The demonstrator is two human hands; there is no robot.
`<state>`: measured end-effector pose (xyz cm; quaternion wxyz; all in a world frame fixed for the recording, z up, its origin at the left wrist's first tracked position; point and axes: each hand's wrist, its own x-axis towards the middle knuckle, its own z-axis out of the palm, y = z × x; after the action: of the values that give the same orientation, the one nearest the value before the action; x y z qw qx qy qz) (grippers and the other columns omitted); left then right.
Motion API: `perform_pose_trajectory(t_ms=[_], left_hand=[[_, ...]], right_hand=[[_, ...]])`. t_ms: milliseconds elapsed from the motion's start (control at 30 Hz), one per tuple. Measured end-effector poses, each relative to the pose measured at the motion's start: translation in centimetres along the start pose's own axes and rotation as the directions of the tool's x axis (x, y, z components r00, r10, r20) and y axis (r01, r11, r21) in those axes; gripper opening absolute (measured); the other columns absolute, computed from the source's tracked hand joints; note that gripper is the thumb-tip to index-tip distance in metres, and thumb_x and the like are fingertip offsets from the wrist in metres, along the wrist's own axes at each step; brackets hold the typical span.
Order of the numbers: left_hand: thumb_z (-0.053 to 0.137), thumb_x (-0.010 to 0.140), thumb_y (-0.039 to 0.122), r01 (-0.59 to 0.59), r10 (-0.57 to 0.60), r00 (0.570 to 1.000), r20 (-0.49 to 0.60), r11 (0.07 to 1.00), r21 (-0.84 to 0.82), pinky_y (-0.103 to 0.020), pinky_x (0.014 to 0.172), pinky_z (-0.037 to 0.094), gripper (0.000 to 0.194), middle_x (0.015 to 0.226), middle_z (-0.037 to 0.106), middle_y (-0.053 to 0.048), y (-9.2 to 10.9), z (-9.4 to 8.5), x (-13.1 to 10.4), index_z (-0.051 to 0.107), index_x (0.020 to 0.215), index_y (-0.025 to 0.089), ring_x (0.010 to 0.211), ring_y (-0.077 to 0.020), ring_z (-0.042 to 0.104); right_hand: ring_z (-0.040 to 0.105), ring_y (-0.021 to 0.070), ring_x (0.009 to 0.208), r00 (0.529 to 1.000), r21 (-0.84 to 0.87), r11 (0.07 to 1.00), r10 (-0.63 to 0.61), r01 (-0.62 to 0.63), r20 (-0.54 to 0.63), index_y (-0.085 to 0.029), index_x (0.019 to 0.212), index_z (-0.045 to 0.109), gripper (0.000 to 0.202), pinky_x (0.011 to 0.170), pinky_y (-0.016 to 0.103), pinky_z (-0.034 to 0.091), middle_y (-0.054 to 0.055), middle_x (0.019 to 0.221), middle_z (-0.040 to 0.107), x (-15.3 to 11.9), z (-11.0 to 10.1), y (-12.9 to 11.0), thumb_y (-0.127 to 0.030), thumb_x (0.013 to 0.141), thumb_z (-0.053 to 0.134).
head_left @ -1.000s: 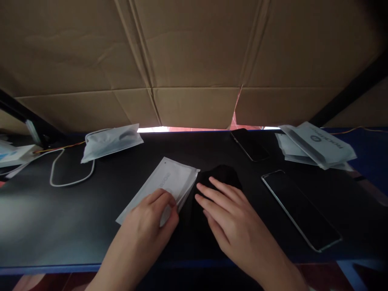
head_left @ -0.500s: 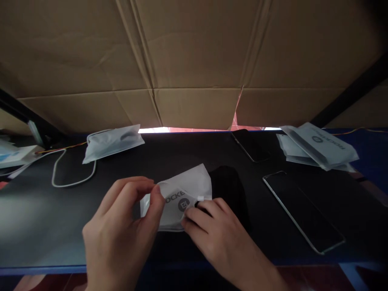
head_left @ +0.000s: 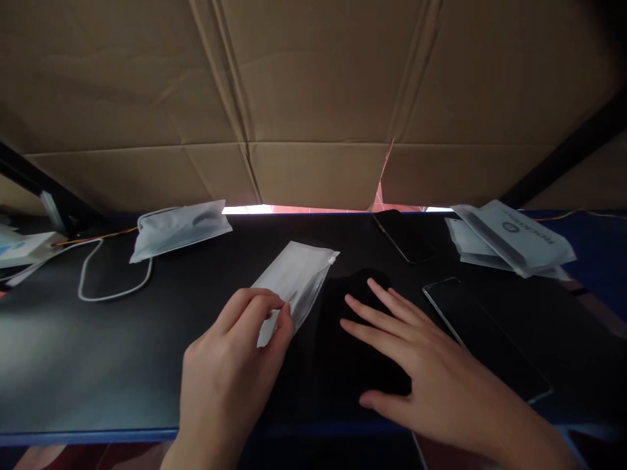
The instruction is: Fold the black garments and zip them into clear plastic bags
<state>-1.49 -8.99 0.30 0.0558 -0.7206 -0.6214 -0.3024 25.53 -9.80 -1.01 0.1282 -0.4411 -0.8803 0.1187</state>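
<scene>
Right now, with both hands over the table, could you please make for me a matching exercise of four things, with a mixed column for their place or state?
1. left hand
2. right hand
3. white cable
4. pile of pouches

A. lies in a loop at the left part of the black table
B. has its fingers spread
C. overlap one another, at the far right
D. has finger and thumb pinched on a whitish pouch

Pairs: 1-D; 2-B; 3-A; 4-C

Middle pouch [head_left: 296, 266]: frosted plastic, smooth
Cardboard [head_left: 313, 85]: matt, creased
Tabletop [head_left: 112, 352]: smooth, soft sheen
Phone near the tabletop's far edge [head_left: 404, 236]: smooth, glossy face
</scene>
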Motion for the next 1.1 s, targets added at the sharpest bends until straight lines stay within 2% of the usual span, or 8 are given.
perform_pose_trajectory(t_ms=[133, 233, 367, 467, 567, 667, 800, 1100], left_hand=[[0.062, 0.106, 0.026, -0.029, 0.03, 0.999, -0.022, 0.999, 0.038, -0.027, 0.059, 0.043, 0.015, 0.101, 0.076, 0.005, 0.1, 0.7, 0.2, 0.067, 0.093, 0.025, 0.075, -0.0133, 0.072], [0.06, 0.106, 0.026, -0.045, 0.046, 0.999, -0.009, 0.998, 0.043, -0.029, 0.054, 0.041, 0.017, 0.097, 0.076, 0.005, -0.2, 1.5, 0.2, 0.066, 0.09, 0.025, 0.066, -0.0136, 0.069], [0.058, 0.106, 0.027, -0.072, 0.072, 0.996, 0.05, 0.997, 0.006, -0.036, 0.074, 0.054, 0.018, 0.094, 0.077, 0.002, -0.4, 2.2, 0.2, 0.066, 0.09, 0.025, 0.073, -0.0203, 0.072], [0.057, 0.103, 0.026, -0.066, 0.069, 0.995, 0.071, 0.996, -0.056, -0.066, 0.117, 0.043, 0.018, 0.096, 0.078, -0.001, -0.3, 2.6, 0.2, 0.067, 0.089, 0.025, 0.092, -0.0281, 0.074], [0.059, 0.1, 0.028, 0.033, -0.002, 0.99, 0.142, 0.975, -0.218, -0.087, 0.123, 0.017, 0.015, 0.104, 0.08, -0.004, -0.2, 3.0, 0.1, 0.07, 0.089, 0.027, 0.119, -0.0381, 0.071], [0.059, 0.096, 0.029, 0.083, -0.01, 0.977, 0.214, 0.939, -0.333, -0.087, 0.123, 0.022, 0.013, 0.115, 0.082, -0.004, -0.6, 3.3, 0.1, 0.071, 0.092, 0.029, 0.137, -0.0408, 0.065], [0.055, 0.102, 0.038, 0.142, -0.05, 0.971, 0.233, 0.908, -0.395, -0.073, 0.119, 0.046, 0.021, 0.127, 0.08, -0.007, -1.9, 3.4, 0.3, 0.071, 0.092, 0.029, 0.149, -0.0383, 0.058], [0.059, 0.102, 0.042, 0.213, -0.036, 0.941, 0.336, 0.835, -0.507, -0.068, 0.132, 0.036, 0.023, 0.139, 0.077, -0.007, -0.7, 2.0, 0.5, 0.072, 0.091, 0.028, 0.16, -0.0361, 0.048]], right_hand=[[0.037, 0.0393, 0.164, 0.999, 0.003, 1.0, -0.026, 0.026, 0.027, -0.029, 0.165, 0.054, 0.085, 0.127, 0.066, 0.047, 0.002, 0.171, 0.052, 0.5, 2.0, 1.2, -0.043, 0.088, 0.089], [0.057, 0.0389, 0.152, 0.993, -0.063, 0.997, -0.045, 0.038, -0.113, -0.019, 0.149, 0.068, 0.069, 0.118, 0.059, 0.059, 0.007, 0.156, 0.068, 0.9, 3.5, 0.9, -0.007, 0.082, 0.08], [0.078, 0.0316, 0.126, 0.94, 0.043, 0.999, 0.039, -0.026, -0.34, -0.022, 0.138, 0.073, 0.064, 0.099, 0.046, 0.071, 0.003, 0.136, 0.082, 1.3, 3.6, 0.4, 0.002, 0.079, 0.068], [0.084, 0.0231, 0.111, 0.77, 0.301, 0.94, 0.31, -0.16, -0.558, -0.028, 0.133, 0.075, 0.048, 0.094, 0.036, 0.072, -0.001, 0.126, 0.085, 1.8, 2.9, -0.8, -0.007, 0.091, 0.067], [0.084, 0.0226, 0.11, 0.592, 0.412, 0.895, 0.426, -0.169, -0.684, -0.028, 0.133, 0.074, 0.038, 0.095, 0.035, 0.071, 0.001, 0.123, 0.085, 2.3, 2.8, -2.4, -0.016, 0.097, 0.069], [0.072, 0.0318, 0.137, 0.743, 0.227, 0.971, 0.208, -0.077, -0.636, -0.021, 0.133, 0.074, 0.044, 0.12, 0.054, 0.058, 0.007, 0.14, 0.079, 2.8, 3.7, -3.6, -0.01, 0.092, 0.066], [0.059, 0.0364, 0.151, 0.948, 0.084, 0.996, 0.022, 0.005, -0.318, -0.014, 0.139, 0.072, 0.06, 0.129, 0.063, 0.045, 0.008, 0.153, 0.071, 3.0, 5.2, -3.6, -0.001, 0.081, 0.061], [0.066, 0.0359, 0.13, 0.98, 0.027, 0.999, 0.038, -0.033, -0.196, -0.018, 0.138, 0.073, 0.053, 0.118, 0.06, 0.054, 0.008, 0.131, 0.08, 4.6, 5.2, -5.6, -0.008, 0.087, 0.067]])
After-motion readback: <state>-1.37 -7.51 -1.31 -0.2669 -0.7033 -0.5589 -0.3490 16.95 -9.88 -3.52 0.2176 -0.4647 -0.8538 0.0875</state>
